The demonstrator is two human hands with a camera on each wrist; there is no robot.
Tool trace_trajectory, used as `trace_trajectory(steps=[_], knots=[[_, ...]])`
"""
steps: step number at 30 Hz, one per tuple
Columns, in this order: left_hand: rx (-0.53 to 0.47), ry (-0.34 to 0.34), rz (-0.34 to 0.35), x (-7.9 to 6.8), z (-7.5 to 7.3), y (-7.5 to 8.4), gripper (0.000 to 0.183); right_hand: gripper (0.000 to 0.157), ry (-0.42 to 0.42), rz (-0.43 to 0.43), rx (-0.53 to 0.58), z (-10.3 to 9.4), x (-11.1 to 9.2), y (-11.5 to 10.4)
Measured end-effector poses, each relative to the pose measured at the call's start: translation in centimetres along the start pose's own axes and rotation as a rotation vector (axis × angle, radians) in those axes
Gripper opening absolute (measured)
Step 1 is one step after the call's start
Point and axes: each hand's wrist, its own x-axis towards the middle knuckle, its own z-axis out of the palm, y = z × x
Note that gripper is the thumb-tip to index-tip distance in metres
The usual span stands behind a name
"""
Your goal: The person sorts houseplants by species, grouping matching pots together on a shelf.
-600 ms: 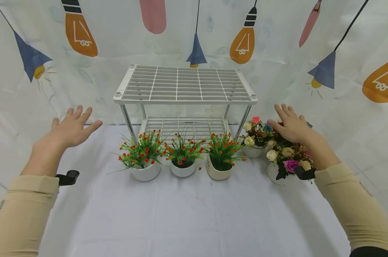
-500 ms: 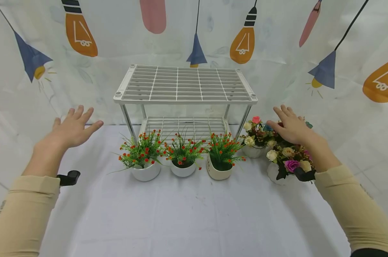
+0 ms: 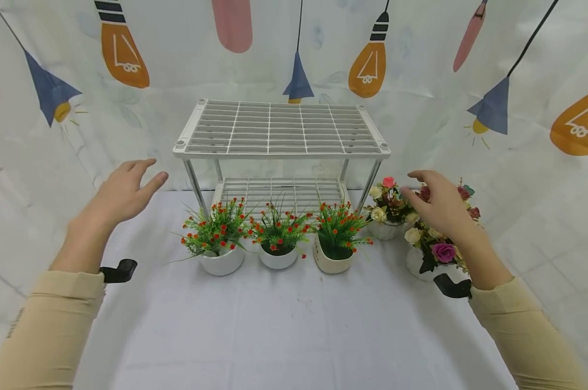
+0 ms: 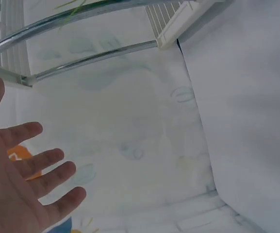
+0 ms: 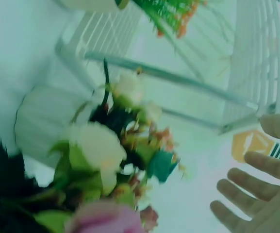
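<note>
My left hand [image 3: 123,192] hovers left of a white two-tier wire rack [image 3: 281,127], fingers spread and holding nothing, as the left wrist view also shows. On the other side, my right hand [image 3: 440,206] is held above two pots of artificial roses, its fingers relaxed and free of any object. The nearer rose pot [image 3: 416,262] bears cream and purple blooms, partly covered by the right hand and arm. Behind it stands another rose pot [image 3: 383,230]. Before the rack are a round white pot [image 3: 222,262], a smaller white pot [image 3: 278,259] and a cream pot [image 3: 332,262], all with red-flowered grass.
The rack stands at the back of a table with a white cloth [image 3: 284,325], near a patterned curtain [image 3: 177,54]. Its chrome posts [image 3: 195,184] rise between the two tiers. A black strap mount [image 3: 118,271] sticks out from each wrist.
Both hands have turned, and their fingers look less spread in the head view. The left forearm has shifted slightly right, the right forearm slightly left and nearer. The pots and rack have stayed put.
</note>
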Motion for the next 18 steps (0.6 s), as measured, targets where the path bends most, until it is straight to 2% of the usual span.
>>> trace_trajectory(steps=[4,8,13,18], knots=[[-0.094,0.075,0.017,0.0,0.0,1.2,0.074,0.038,0.121,-0.075,0.041,0.9,-1.1,-1.2],[-0.202,0.155,0.001,0.0,0.2,2.2,0.073,0.032,0.196,-0.113,0.084,1.9,-2.2,-1.9],[-0.374,0.186,-0.039,0.1,0.4,3.6,0.072,0.024,0.229,-0.111,0.218,3.3,-3.3,-2.7],[-0.634,0.203,-0.041,0.7,0.7,4.6,0.064,0.024,0.251,-0.103,0.344,4.8,-4.7,-3.9]])
